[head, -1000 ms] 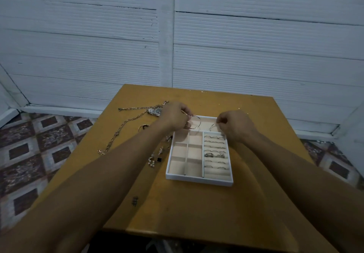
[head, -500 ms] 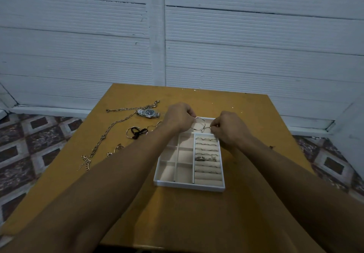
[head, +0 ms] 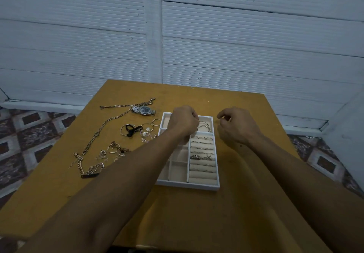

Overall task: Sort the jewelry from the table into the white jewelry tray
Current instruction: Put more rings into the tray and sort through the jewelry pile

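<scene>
The white jewelry tray point(head: 187, 186) lies mid-table, with several rings point(head: 202, 157) tucked into its right-hand rolls. A thin gold bangle point(head: 204, 127) sits in the tray's far right compartment. My left hand point(head: 184, 122) is curled over the far end of the tray, its fingertips at the bangle's left edge, which it hides. My right hand point(head: 234, 126) hovers just right of the tray, loosely curled and holding nothing. Loose jewelry lies left of the tray: a silver watch point(head: 144, 110), a long chain point(head: 110, 126), hoops with a black bow point(head: 130, 130) and small earrings point(head: 116, 150).
The yellow table point(head: 197, 223) stands against a white slatted wall. A chunky chain bracelet point(head: 88, 171) lies near the table's left edge. Patterned floor tiles show on both sides of the table.
The bangle that both hands held above the tray now sits down in the far right compartment. My right hand has let go and moved right, off the tray.
</scene>
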Motion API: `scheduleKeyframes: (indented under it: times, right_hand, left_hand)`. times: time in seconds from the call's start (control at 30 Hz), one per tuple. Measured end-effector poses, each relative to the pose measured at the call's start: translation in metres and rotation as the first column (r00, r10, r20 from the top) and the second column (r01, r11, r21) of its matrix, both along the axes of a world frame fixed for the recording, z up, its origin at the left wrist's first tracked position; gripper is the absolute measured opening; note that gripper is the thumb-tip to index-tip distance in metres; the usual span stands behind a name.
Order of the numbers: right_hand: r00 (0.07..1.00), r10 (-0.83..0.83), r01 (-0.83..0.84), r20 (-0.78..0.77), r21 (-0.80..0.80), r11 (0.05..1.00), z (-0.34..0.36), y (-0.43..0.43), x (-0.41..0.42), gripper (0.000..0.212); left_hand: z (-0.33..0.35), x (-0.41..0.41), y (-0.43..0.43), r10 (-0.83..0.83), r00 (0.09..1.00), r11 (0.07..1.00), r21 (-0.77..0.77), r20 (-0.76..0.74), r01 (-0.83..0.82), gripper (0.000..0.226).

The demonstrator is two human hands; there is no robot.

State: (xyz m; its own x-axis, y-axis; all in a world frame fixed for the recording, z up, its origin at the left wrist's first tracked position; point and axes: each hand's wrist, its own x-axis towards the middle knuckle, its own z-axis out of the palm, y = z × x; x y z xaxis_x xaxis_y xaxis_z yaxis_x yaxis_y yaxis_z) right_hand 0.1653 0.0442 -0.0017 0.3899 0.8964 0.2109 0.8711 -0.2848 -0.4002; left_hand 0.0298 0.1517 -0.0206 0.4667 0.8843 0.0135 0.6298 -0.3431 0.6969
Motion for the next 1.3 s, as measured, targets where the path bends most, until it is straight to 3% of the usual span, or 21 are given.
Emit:
scheduleKeyframes:
  times: [0.53, 0.77, 0.93, 1.13, 1.3]
  right_hand:
    - [0.999, 0.037, -0.037, -0.018, 0.006, 0.999, 0.0, 0.003, -0.01, 0.025]
    - [0.986, 0.127, -0.124, -0.108, 0.027, 0.992, 0.01, 0.027, -0.052, 0.023]
    - [0.968, 0.212, -0.213, -0.134, 0.007, 0.977, 0.01, 0.054, -0.094, 0.023]
    - [0.962, 0.268, -0.261, 0.06, -0.094, 0.961, 0.009, 0.084, -0.136, 0.018]
    - [0.932, 0.297, -0.235, 0.207, -0.276, 0.932, 0.004, 0.104, -0.151, 0.027]
  left_hand:
    - [0.001, -0.005, -0.01, -0.064, 0.998, 0.993, 0.1, 0.012, 0.062, 0.009]
    - [0.024, -0.093, 0.015, 0.011, 0.993, 0.999, 0.034, 0.115, -0.015, 0.013]
    - [0.012, -0.175, 0.05, 0.102, 0.985, 0.993, 0.072, -0.139, -0.092, 0.022]
    - [0.008, -0.201, 0.059, -0.096, 0.944, 0.994, 0.012, -0.317, 0.106, 0.051]
    - [0.011, -0.197, 0.07, -0.173, 0.907, 0.983, -0.016, -0.383, 0.181, 0.05]
